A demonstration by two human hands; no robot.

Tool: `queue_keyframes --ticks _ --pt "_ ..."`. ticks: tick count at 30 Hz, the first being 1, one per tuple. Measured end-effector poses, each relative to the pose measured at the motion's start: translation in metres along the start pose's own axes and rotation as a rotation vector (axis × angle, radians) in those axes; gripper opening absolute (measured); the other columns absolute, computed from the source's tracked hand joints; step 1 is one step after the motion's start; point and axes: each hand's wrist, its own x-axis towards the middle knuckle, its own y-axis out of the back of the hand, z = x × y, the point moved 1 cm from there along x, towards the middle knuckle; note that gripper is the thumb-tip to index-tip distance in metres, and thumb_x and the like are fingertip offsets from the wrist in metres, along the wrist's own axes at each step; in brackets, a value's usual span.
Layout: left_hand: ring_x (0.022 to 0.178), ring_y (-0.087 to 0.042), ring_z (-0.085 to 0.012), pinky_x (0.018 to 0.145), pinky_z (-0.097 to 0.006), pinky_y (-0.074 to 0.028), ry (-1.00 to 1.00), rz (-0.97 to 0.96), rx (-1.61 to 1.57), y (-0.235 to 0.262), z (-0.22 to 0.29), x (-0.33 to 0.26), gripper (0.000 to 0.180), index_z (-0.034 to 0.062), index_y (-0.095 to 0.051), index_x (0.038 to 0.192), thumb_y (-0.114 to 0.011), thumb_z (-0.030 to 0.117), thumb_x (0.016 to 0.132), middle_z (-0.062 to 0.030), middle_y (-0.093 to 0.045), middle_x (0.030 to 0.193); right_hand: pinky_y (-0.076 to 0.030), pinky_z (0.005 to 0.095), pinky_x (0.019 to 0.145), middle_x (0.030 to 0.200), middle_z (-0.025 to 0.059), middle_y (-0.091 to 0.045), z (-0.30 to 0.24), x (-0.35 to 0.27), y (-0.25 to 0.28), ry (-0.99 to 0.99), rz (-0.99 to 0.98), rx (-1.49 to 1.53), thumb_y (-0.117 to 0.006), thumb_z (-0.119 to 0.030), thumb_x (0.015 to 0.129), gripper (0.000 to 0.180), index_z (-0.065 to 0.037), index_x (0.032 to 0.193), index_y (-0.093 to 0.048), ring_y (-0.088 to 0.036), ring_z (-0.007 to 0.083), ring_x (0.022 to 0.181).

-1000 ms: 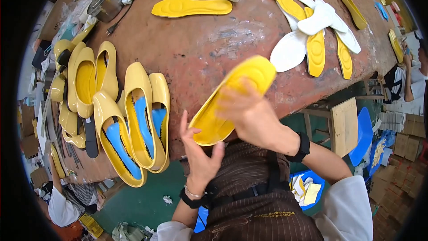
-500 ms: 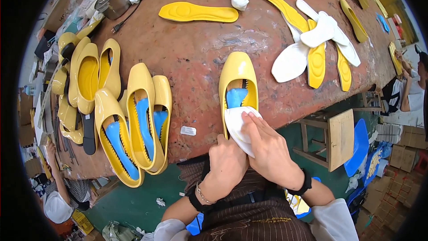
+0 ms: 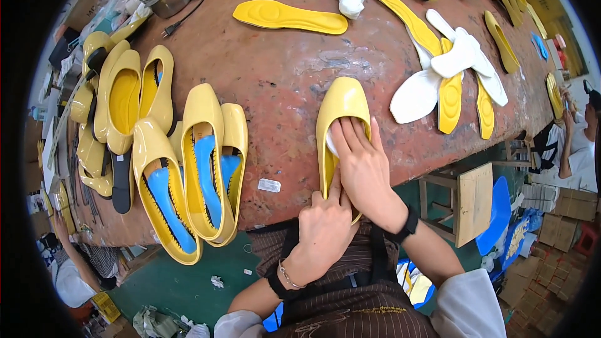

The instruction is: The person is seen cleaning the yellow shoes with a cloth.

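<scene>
On the near part of the bench, a glossy yellow flat shoe (image 3: 344, 97) points its toe away from me. My right hand (image 3: 365, 172) reaches into its opening, fingers stretched out toward the toe; one outer finger lies along the right outside wall. A sliver of a white insole (image 3: 331, 143) shows beside those fingers, the rest hidden under the hand. At the heel, my left hand (image 3: 322, 235) is closed on the shoe's back end, its index finger extended against the inner edge near my right hand.
Yellow shoes with blue linings (image 3: 206, 156) stand at left, beside more yellow shoes (image 3: 124, 100). Loose white and yellow insoles (image 3: 416, 97) overlap at right; one yellow insole (image 3: 288, 16) lies farther back. A wooden stool (image 3: 474, 203) stands off the bench's right edge. Other people sit at both sides.
The white insole, earlier held above the shoe's opening, has gone down inside it. My right hand has moved forward into the shoe with its fingers straightened. My left hand stays at the heel.
</scene>
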Motion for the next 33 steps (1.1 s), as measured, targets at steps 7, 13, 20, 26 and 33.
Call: queue_keyframes --ticks 7,13,20,26,33 --pt "0.076 -0.064 -0.0300 0.057 -0.039 -0.056 -0.008 -0.008 -0.056 -0.004 -0.008 -0.003 0.045 0.0005 -0.073 0.100 -0.083 0.030 0.068 -0.0156 -0.063 0.113 -0.021 0.0573 0.118 0.144 0.0310 -0.046 -0.008 -0.014 0.001 0.051 -0.160 0.034 -0.057 -0.010 0.084 0.057 0.007 0.137 -0.048 -0.046 0.0475 0.133" --pt "0.076 -0.063 -0.0315 0.057 -0.041 -0.056 0.004 0.011 -0.129 0.003 -0.008 -0.002 0.040 0.0007 -0.074 0.095 -0.083 0.029 0.068 -0.0141 -0.063 0.104 -0.019 0.0567 0.119 0.146 0.0312 -0.044 -0.012 -0.010 0.013 0.034 -0.229 0.012 -0.057 -0.013 0.084 0.058 0.007 0.138 -0.049 -0.044 0.0464 0.136" --pt "0.080 -0.064 -0.0323 0.061 -0.042 -0.056 -0.019 0.017 -0.115 0.005 -0.007 0.000 0.034 0.0020 -0.072 0.093 -0.082 0.026 0.071 -0.0143 -0.063 0.100 -0.019 0.0548 0.119 0.128 0.0271 -0.057 -0.003 0.020 -0.006 -0.054 -0.125 -0.082 -0.056 -0.010 0.082 0.044 0.007 0.122 -0.057 -0.054 0.0432 0.122" --pt "0.082 -0.065 -0.0331 0.062 -0.044 -0.057 0.004 -0.008 -0.141 0.003 -0.010 -0.004 0.033 0.0015 -0.071 0.091 -0.080 0.027 0.073 -0.0144 -0.064 0.096 -0.020 0.0539 0.119 0.135 0.0278 -0.053 -0.013 -0.009 -0.005 0.044 -0.088 0.026 -0.056 -0.012 0.085 0.049 0.010 0.129 -0.054 -0.049 0.0417 0.130" --pt "0.082 -0.066 -0.0342 0.062 -0.044 -0.057 -0.019 0.023 -0.107 0.003 -0.007 -0.005 0.032 0.0022 -0.072 0.091 -0.082 0.026 0.072 -0.0145 -0.065 0.088 -0.019 0.0547 0.119 0.135 0.0286 -0.052 -0.008 0.015 -0.012 -0.001 -0.200 -0.078 -0.053 -0.015 0.085 0.052 0.013 0.129 -0.052 -0.040 0.0448 0.136"
